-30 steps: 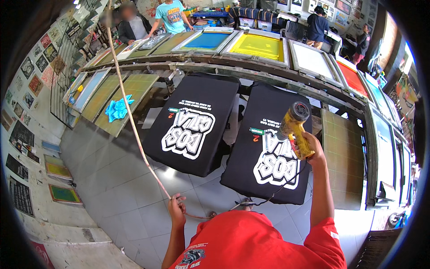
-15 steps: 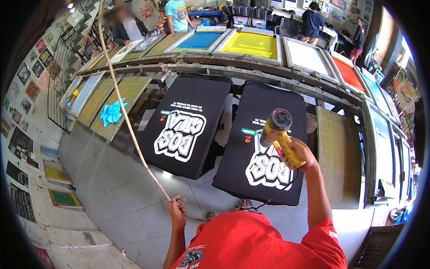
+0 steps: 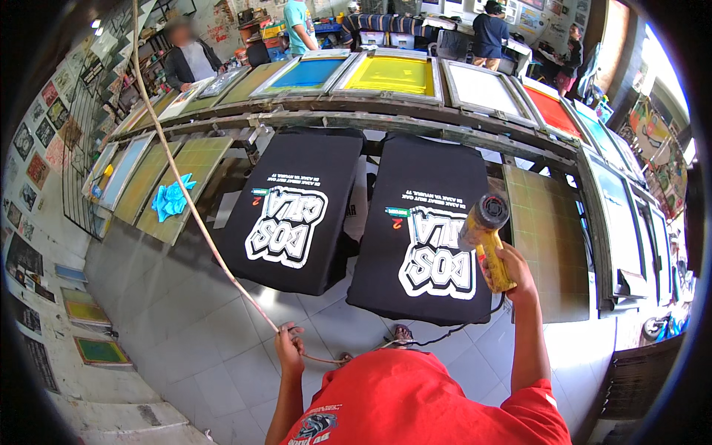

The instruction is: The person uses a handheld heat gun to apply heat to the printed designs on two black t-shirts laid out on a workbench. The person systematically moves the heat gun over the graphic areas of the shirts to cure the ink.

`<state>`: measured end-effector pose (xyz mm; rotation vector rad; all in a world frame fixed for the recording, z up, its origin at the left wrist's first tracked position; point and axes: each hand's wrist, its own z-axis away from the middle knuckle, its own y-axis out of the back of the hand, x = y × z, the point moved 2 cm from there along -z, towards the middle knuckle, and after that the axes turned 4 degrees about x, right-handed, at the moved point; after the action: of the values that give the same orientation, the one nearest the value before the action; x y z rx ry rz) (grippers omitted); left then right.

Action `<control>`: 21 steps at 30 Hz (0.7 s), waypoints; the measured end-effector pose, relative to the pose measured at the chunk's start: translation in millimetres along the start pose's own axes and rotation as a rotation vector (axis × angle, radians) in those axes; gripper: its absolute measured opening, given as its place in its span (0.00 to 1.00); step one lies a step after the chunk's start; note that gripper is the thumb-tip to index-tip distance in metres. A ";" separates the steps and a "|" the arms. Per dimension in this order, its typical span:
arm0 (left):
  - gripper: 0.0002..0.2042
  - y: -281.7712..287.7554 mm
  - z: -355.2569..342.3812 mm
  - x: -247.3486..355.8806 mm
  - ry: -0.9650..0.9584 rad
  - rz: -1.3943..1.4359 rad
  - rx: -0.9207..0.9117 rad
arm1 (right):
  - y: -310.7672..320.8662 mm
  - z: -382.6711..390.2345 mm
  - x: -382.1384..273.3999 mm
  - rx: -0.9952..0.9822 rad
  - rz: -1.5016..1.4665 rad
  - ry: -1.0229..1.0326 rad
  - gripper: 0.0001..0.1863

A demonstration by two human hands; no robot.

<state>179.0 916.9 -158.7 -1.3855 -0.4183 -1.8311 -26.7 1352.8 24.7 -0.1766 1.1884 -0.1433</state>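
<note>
In my right hand [image 3: 514, 273] is a yellow heat gun [image 3: 493, 256] with a dark round end, over the right edge of the right black T-shirt [image 3: 415, 304]. That shirt lies flat on a board and bears white block lettering with small red and green marks. A like black T-shirt [image 3: 297, 159] lies on the board to its left. My left hand [image 3: 290, 343] is closed around a long pale pinkish cord [image 3: 193, 204] that runs up to the top left. A black cord [image 3: 452, 331] trails from the heat gun toward my feet.
Framed printing screens, among them a yellow one [image 3: 389, 76] and a red one [image 3: 550, 110], line the rack beyond the shirts. Crumpled blue cloth or paper [image 3: 173, 197] lies on a board at left. Several people stand or sit at the back. A bare board [image 3: 552, 245] flanks the right shirt.
My right hand has moved the heat gun rightward and slightly down, uncovering more of the right shirt's print. The view has shifted a little. My left hand still grips the cord.
</note>
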 end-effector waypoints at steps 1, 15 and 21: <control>0.18 0.5 -1.7 -0.3 -0.002 -0.008 -0.015 | 3.4 -1.2 0.9 0.032 -0.023 0.024 0.18; 0.19 15.1 -5.2 4.0 0.000 -0.063 -0.026 | 2.9 -7.2 12.1 0.052 -0.030 0.034 0.16; 0.19 13.7 4.7 1.3 0.006 -0.040 0.042 | 12.1 -56.3 -1.0 0.177 -0.054 0.069 0.16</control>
<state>192.2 910.8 -158.5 -1.3513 -0.4821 -1.8481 -79.2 1361.4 2.6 -0.0489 1.2334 -0.3029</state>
